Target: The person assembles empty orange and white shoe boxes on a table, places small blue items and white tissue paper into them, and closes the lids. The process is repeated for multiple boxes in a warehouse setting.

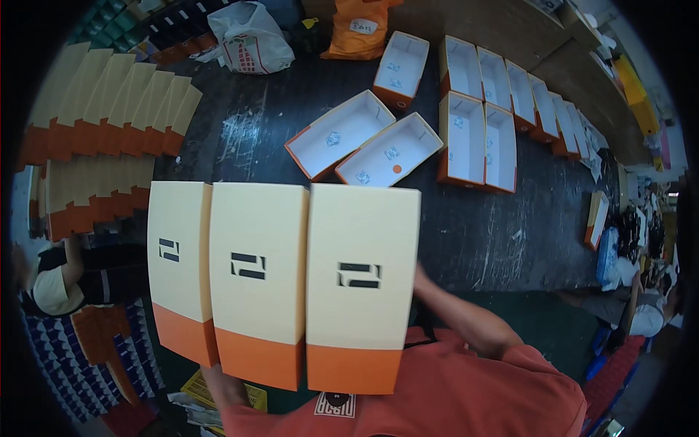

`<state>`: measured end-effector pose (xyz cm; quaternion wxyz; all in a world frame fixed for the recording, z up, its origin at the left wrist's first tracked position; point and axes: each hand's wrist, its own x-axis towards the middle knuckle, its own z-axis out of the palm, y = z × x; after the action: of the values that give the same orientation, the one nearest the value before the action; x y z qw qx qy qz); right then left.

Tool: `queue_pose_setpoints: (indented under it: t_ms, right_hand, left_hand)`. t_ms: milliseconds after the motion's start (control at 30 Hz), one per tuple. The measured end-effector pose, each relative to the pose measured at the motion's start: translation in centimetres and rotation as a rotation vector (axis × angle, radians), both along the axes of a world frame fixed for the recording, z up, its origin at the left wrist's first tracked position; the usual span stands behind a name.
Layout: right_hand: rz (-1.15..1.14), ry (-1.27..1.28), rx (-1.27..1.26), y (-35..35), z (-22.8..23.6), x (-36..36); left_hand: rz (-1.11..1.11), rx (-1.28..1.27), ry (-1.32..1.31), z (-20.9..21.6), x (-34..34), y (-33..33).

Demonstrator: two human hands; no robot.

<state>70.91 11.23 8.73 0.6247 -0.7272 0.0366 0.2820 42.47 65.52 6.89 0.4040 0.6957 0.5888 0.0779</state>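
Note:
Three closed cream-and-orange shoe boxes, a left one (180, 269), a middle one (258, 280) and a right one (362, 284), are held side by side in front of my chest. Each has a black mark on its cream face. My right hand (419, 280) presses against the right box's outer side, its fingers hidden behind it. My left forearm (227, 390) runs up behind the lower left corner of the row, and the boxes cover that hand. Beyond them, two open boxes, one (338, 135) and another (393, 151), lie slanted on the dark table (480, 233), with small crumpled packets inside.
Several open boxes (462, 138) stand in rows at the right back. Closed boxes (109, 102) are stacked at left. A white plastic bag (251, 40) and an orange bag (357, 29) sit at the far edge. Other people (644, 309) work at both sides.

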Motion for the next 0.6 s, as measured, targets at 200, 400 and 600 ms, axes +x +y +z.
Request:
queue_pose_setpoints:
  t_ms: [200,400,600]
  right_hand:
    - [-0.171,0.123,-0.246,2.4,1.7,23.2]
    - [-0.319,0.296,0.079,6.3,-2.0,26.2]
    - [-0.3,0.319,0.46,0.3,11.1,30.1]
  left_hand:
    - [-0.115,0.392,0.045,-2.7,-1.7,-13.4]
    - [-0.356,-0.154,0.021,-3.6,-2.8,-38.2]
    - [-0.623,-0.111,-0.03,3.8,7.0,-56.1]
